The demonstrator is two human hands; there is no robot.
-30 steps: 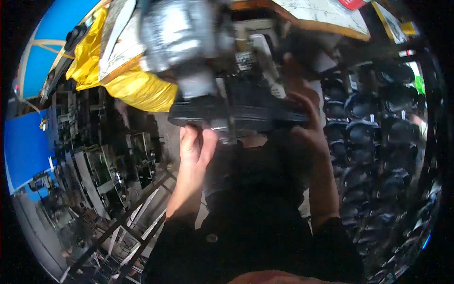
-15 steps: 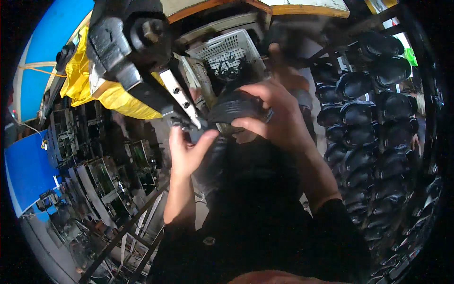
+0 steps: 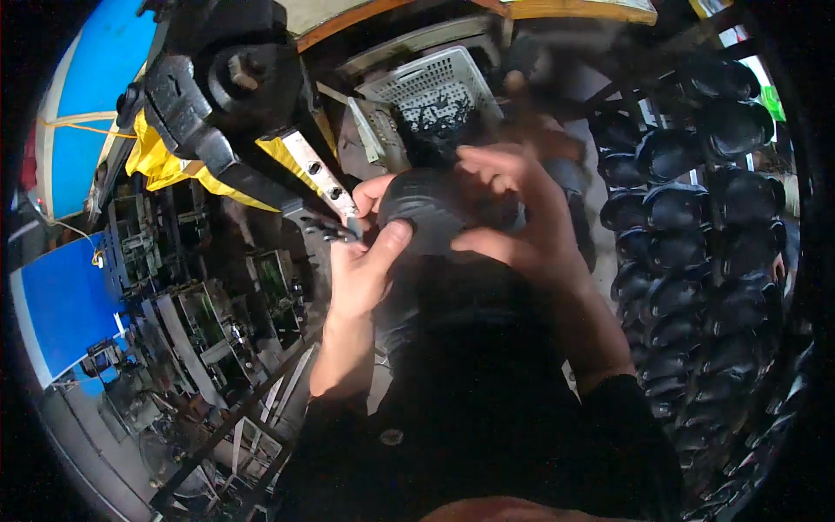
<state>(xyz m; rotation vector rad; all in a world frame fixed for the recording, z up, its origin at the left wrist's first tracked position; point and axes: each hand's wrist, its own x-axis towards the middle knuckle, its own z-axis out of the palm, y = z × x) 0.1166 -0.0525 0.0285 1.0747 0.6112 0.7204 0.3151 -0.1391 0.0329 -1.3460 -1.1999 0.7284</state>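
Note:
A black, rounded, ribbed piece that looks like part of a shoe (image 3: 424,204) is in front of me. My left hand (image 3: 361,270) is closed on its left edge, with the thumb on the near face and fingers behind it. My right hand (image 3: 531,222) is at the right side of the piece, its fingers and thumb spread apart. Blur and shadow hide whether its thumb still touches the piece. Close to my left fingers is the tip of a black machine arm (image 3: 235,130) with a pale metal bar (image 3: 313,170) screwed to it.
A pale perforated basket (image 3: 465,70) with dark scraps stands beyond my hands. On the right, a rack bears rows of black shoes (image 3: 674,209). Metal frames and machine parts (image 3: 191,331) crowd the left. Yellow sheeting (image 3: 161,161) hangs behind the machine arm.
My left hand has moved from beside the machine tip onto the black piece. The piece has turned, showing a broader rounded face. My right hand's fingers have opened away from it.

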